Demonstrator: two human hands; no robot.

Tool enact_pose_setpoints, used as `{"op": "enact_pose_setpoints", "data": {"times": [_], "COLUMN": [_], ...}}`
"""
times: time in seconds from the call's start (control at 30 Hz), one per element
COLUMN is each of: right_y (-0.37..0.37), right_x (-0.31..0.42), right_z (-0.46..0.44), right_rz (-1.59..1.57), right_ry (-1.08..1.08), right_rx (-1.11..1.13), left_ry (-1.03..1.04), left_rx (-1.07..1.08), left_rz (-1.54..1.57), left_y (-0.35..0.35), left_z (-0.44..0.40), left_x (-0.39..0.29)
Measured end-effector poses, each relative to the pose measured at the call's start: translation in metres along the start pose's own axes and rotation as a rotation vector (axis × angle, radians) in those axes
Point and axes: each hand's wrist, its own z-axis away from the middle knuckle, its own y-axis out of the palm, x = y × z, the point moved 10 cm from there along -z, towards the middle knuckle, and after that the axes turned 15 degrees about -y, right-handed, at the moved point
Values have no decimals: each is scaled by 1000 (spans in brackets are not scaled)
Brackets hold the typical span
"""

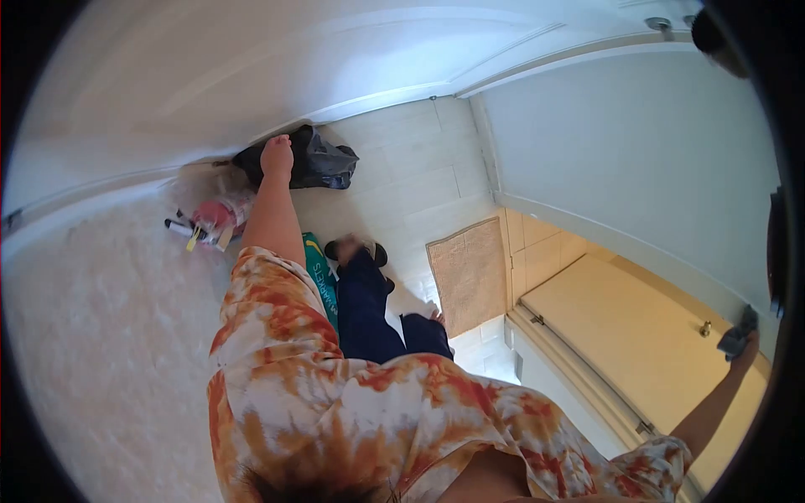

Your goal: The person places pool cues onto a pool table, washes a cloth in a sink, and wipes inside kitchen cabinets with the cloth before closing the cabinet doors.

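Note:
My right hand [745, 350] is at the far right, closed around a dark grey cloth [737, 334] that lies against the edge of the white door [629, 134]. My left arm reaches forward. My left hand [277, 156] is curled closed and overlaps a black plastic bag [323, 161] at the foot of the white wall. Whether its fingers touch the bag or grip anything is hidden. Left of that arm is a clear plastic bag with pink and dark items [216, 216].
A green bag with white lettering [319, 272] stands beside my legs [365, 302] in dark trousers. A tan mat [470, 272] lies on the pale tile floor [411, 159]. A yellowish door with a knob [646, 327] is at right. Dark objects show at the right edge.

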Motion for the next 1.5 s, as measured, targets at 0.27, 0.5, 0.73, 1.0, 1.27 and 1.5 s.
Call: {"op": "enact_pose_setpoints", "data": {"times": [0.27,0.5,0.73,1.0,1.27,1.5], "right_y": [65,27,-5,1,-18,131], "right_x": [10,33,3,10,0,-98], "right_z": [30,19,15,33,8,25], "right_rz": [-56,208,128,319,106,-4], "right_ry": [62,-14,-10,37,-214,-144], "right_rx": [-977,-501,-230,-678,-586,-412], "left_ry": [57,219,12,238,153,487], "left_rx": [61,212,58,109,375,674], "left_rz": [-790,-703,-888,-890,-1183,-948], "left_y": [76,102,66,44,26,63], "left_z": [-66,-80,-46,-23,113,328], "left_x": [42,74,51,63,121,58]}}
